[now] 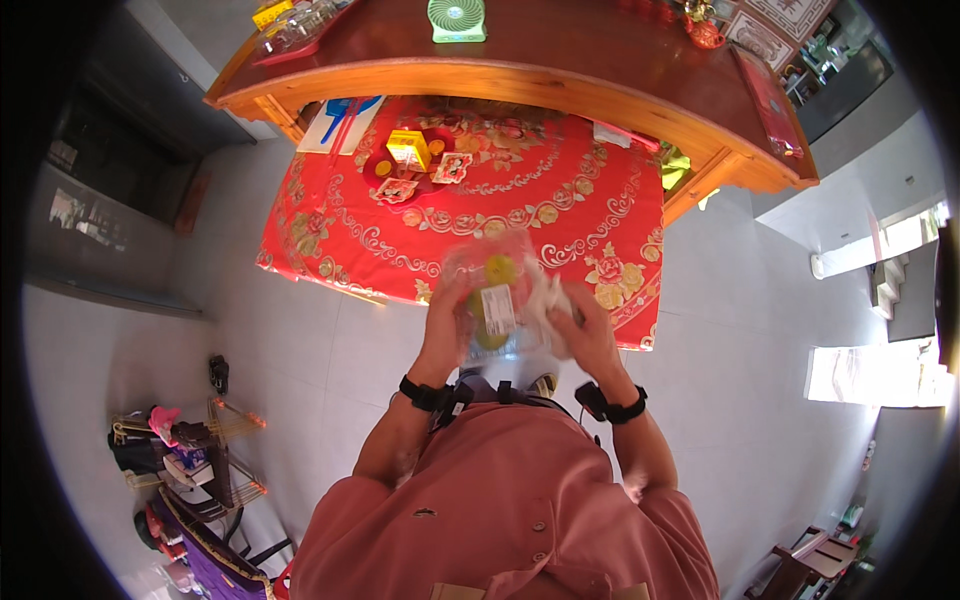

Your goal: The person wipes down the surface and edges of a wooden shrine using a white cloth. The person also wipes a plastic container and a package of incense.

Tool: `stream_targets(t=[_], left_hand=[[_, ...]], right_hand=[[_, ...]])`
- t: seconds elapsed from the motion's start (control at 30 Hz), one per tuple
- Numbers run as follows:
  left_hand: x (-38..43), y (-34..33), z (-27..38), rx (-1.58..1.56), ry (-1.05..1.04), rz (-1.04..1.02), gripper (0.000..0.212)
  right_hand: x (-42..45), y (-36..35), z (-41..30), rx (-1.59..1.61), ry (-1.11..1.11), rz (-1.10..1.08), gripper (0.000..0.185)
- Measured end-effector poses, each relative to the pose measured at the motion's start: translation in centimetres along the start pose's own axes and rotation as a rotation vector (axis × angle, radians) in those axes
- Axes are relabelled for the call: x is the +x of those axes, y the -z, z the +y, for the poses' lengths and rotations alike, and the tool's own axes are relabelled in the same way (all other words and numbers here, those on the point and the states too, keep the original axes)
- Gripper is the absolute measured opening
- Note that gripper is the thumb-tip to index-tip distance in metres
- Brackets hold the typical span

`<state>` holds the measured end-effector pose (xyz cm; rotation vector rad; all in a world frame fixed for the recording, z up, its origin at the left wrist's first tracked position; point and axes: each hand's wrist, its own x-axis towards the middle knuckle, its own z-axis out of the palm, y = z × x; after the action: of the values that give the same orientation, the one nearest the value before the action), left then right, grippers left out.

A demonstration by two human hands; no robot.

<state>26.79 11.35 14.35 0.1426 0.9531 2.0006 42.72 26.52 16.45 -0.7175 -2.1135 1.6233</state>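
Note:
In front of my waist is a clear plastic container (pixel 517 247), tilted and blurred by movement. Several round yellow-green fruits (pixel 499 268) show through it, and a white printed label (pixel 498 309) is stuck on its face. My left hand (pixel 444 326) grips the container's left side; its fingertips are partly hidden. On the right, my right hand (pixel 592 326) holds a crumpled whitish cloth or thin bag (pixel 553 311) against the container's edge. Just beyond both hands spreads a low table with a red floral cloth (pixel 495 191).
On the red cloth, a round red tray (pixel 371 178) bears a yellow box (pixel 409 150) and small packets (pixel 452 168). A higher wooden table (pixel 570 52) overhangs behind, with a green fan (pixel 457 20) on it. At lower left stands a cluttered rack (pixel 217 480); a wooden stool (pixel 814 559) is at lower right.

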Motion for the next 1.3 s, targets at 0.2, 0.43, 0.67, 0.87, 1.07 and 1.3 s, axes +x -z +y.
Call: stream_targets(t=[0.2,0.43,0.67,0.87,1.07,1.3], left_hand=[[0.9,2.5,0.9,0.263,-0.133,0.228,0.052],[1.9,1.1,-2.1,0.087,-0.002,0.027,0.051],[0.5,-0.2,-1.9,0.386,0.136,0.021,0.044],[-0.4,0.7,-3.2,0.621,0.175,-0.047,0.046],[-0.1,0.9,-2.7,0.787,0.107,-0.336,0.056],[-1.1,1.2,-1.5,1.005,0.117,-0.285,0.102]], right_hand=[[-3.0,2.5,0.8,-0.177,-0.065,0.035,0.041],[-2.7,-2.7,-4.2,-0.620,0.639,-0.182,0.052],[0.9,0.7,0.4,-0.800,0.336,0.268,0.032],[0.8,1.9,-3.1,-0.530,0.363,0.283,0.035],[0.7,-0.6,-4.2,-0.590,0.359,-0.169,0.041],[1.5,3.3,2.5,0.089,-0.272,-0.361,0.037]])
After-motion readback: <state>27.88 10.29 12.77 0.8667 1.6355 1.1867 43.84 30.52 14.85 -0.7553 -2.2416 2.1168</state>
